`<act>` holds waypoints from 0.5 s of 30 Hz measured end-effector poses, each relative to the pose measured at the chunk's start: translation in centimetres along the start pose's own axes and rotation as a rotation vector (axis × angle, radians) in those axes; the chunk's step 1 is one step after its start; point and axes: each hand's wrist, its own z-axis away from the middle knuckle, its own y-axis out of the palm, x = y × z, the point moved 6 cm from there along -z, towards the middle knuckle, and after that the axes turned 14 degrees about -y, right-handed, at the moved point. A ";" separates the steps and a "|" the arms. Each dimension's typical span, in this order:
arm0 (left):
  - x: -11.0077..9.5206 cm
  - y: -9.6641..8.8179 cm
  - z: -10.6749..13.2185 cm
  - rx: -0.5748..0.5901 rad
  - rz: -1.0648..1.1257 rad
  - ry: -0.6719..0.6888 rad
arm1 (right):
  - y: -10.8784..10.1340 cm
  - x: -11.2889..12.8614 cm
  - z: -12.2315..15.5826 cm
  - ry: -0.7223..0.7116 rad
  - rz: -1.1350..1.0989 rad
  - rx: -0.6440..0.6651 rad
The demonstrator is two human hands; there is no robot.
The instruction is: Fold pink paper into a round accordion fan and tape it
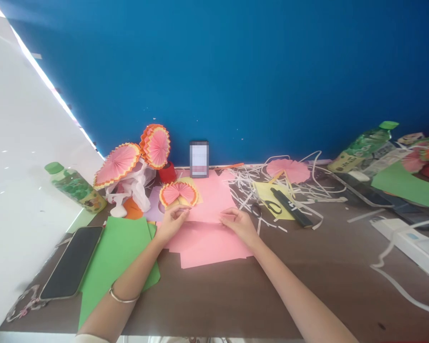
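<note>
My left hand (172, 222) pinches the left end of a pink paper sheet (204, 216) between thumb and fingers. At its right end, my right hand (239, 226) grips the same sheet in a similar pinch. The sheet is lifted a little, with a shadow along its near edge. Under it lie more pink sheets (214, 252) on the dark table. Just behind my left hand is a small pleated paper fan (178, 194) in pink, yellow and orange. Green paper sheets (117, 257) lie beneath my left forearm.
A phone (199, 159) leans against the blue panel (253, 71). At left stand pleated paper flowers (119, 164), a tilted green bottle (75, 186) and a dark phone (72, 262). White paper strips (248, 183), a black cutter (291, 207) and a power strip (407, 243) lie right.
</note>
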 end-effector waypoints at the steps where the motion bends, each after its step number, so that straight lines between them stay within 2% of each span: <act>1: 0.1 0.3 0.0 0.037 -0.008 -0.031 | 0.0 0.0 0.0 -0.006 0.011 -0.005; 4: 0.3 0.9 0.1 0.087 -0.020 -0.082 | -0.1 -0.3 0.0 -0.009 -0.030 -0.027; 10: 0.0 1.1 0.1 0.087 0.043 -0.049 | 1.0 -1.0 0.3 0.066 -0.353 0.002; 15: 0.0 2.0 0.7 0.234 -0.016 -0.105 | 1.0 -0.9 0.4 0.078 -0.375 -0.030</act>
